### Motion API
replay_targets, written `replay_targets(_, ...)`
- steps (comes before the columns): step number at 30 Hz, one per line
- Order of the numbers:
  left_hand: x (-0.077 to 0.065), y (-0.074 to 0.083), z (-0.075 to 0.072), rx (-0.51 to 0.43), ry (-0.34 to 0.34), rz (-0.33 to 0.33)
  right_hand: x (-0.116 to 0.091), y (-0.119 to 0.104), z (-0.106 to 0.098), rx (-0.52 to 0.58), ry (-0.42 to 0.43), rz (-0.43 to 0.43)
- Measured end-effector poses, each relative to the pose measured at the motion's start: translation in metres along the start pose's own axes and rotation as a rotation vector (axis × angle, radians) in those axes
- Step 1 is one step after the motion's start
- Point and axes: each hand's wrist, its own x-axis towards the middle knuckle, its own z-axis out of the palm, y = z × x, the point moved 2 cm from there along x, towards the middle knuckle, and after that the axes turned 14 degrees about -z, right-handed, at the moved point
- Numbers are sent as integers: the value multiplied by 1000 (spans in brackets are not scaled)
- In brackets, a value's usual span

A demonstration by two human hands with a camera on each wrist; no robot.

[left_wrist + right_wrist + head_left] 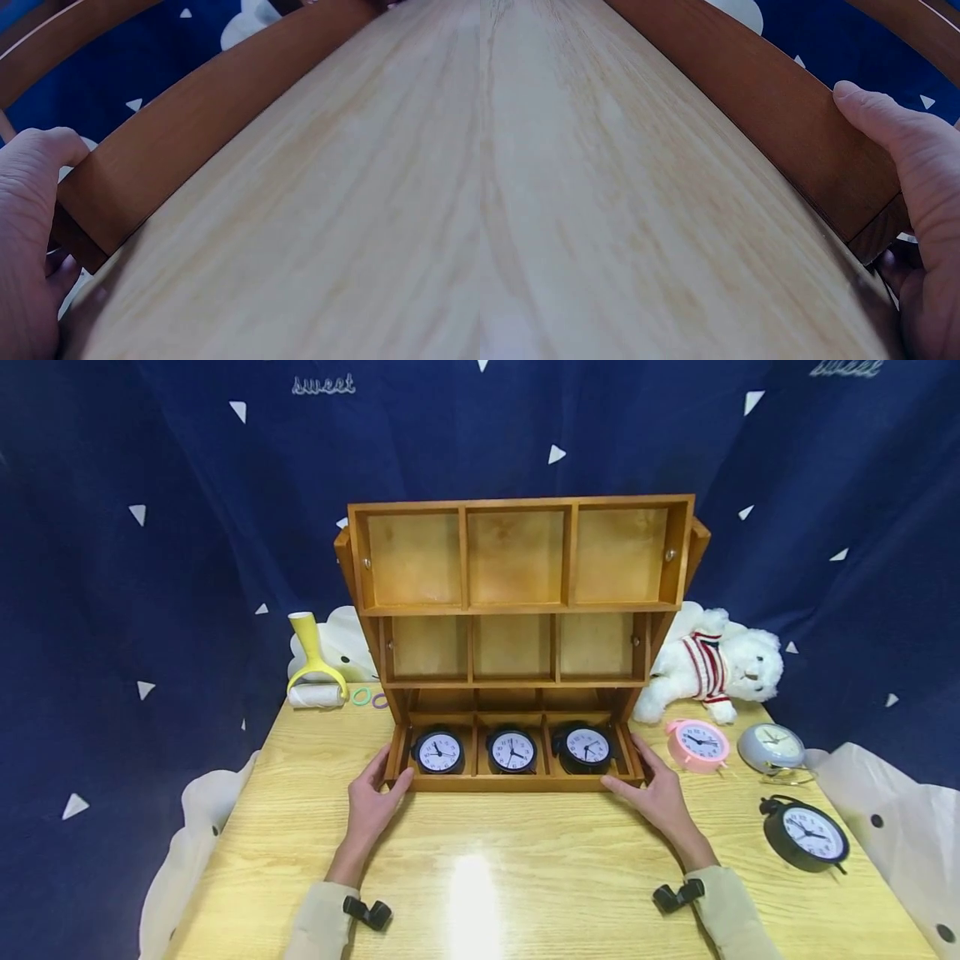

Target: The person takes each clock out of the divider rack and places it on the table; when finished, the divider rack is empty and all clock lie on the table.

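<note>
A tiered wooden shelf (pixel 517 609) with square compartments stands at the back of the table. Its bottom tier holds a black alarm clock (pixel 439 752) on the left, another black clock (pixel 512 752) in the middle and a third black clock (pixel 587 746) on the right. My left hand (pixel 373 795) grips the tier's left front corner, thumb over the front board (pixel 172 127) and fingers along the side. At the right front corner my right hand (pixel 656 793) holds it likewise, its thumb on the top edge of the front board (pixel 795 112). The upper tiers' compartments hold nothing.
Right of the shelf lie a white teddy bear (pixel 708 668), a pink clock (pixel 698 745), a grey-blue clock (pixel 771 747) and a black clock (pixel 806 833). At the left stands a yellow-handled lint roller (pixel 315 668) beside a green ring (pixel 362 697) and a purple ring (pixel 380 701).
</note>
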Motion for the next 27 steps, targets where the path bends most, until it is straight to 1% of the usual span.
replay_targets(2,3,-1,1,2,0,-4,1,0,-1,-8,3,3)
replay_targets(6,4,1,0,35,7,-17,1,0,-1,-22,-6,0)
replay_targets(7,3,3,0,60,16,-21,1,1,-1,-25,-8,4)
replay_targets(9,2,7,1,149,44,-5,1,1,-2,-39,-17,9)
replay_targets(12,2,15,3,297,98,76,0,1,-1,-50,-26,18)
replay_targets(14,2,23,6,379,120,148,-1,1,-2,-49,-25,19)
replay_targets(16,2,33,11,414,107,208,-1,1,-2,-39,-17,16)
replay_targets(19,4,46,20,459,64,244,-1,2,-2,-23,-4,3)
replay_targets(22,8,55,29,519,18,218,-1,2,-2,-21,-7,-6)
replay_targets(25,10,60,36,610,-24,154,-1,2,-2,-20,-18,-5)
replay_targets(27,10,62,41,682,-41,105,-1,3,-2,-22,-21,-3)
